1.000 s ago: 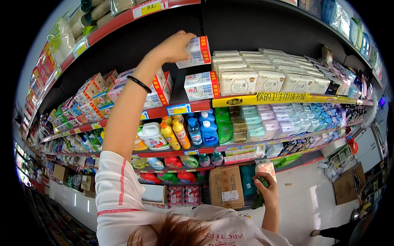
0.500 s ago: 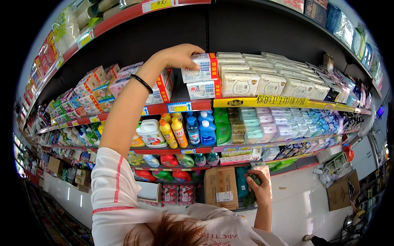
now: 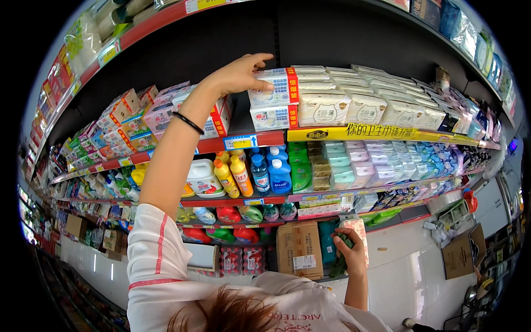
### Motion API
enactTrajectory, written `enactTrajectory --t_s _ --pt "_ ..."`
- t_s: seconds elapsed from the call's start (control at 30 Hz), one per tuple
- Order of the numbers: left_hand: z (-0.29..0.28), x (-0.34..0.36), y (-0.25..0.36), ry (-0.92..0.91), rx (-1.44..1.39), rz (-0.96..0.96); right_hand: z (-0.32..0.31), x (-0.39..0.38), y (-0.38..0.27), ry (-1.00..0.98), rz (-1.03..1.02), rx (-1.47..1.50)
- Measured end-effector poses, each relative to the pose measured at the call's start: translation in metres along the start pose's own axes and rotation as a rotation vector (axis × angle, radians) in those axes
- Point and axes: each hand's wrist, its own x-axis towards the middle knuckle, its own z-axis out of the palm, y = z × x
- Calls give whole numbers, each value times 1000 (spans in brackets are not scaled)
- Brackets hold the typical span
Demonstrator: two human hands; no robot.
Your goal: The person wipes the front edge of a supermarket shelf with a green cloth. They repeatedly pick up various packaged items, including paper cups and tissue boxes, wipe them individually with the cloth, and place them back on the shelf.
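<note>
My left hand [image 3: 239, 75] reaches up to the shelf, with a black band on its wrist. Its fingers stretch out above a white boxed pack with a red end strip [image 3: 274, 87], and the thumb rests against the pack's front. That pack lies on top of a matching lower pack [image 3: 270, 117]. Low on the right, my right hand [image 3: 354, 252] is closed around a bunched dark green cloth [image 3: 338, 264], partly hidden by the fingers.
White tissue packs [image 3: 323, 109] stand right of the boxes, and more boxed packs [image 3: 217, 120] to the left. Bottles [image 3: 241, 176] fill the shelf below. A cardboard carton [image 3: 299, 249] sits near the floor; an open box [image 3: 463, 254] lies at far right.
My left hand's fingers have lifted and straightened off the top of the upper pack, which still sits on the lower one. The right hand keeps the cloth, and the view has shifted slightly.
</note>
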Motion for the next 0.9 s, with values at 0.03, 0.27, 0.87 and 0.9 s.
enactTrajectory --t_s 0.03,0.27,0.87,0.9 --pt "5 -8 1 92 -30 -54 1 0 0 -3 2 -3" --pt "91 -62 -8 523 -184 -192 2 0 1 -26 -14 -48" --pt "141 -65 -6 689 -498 -31 165 148 -185 80 -789 -490" --pt "143 -65 -7 690 -501 -16 170 155 -182 100 -829 -472"
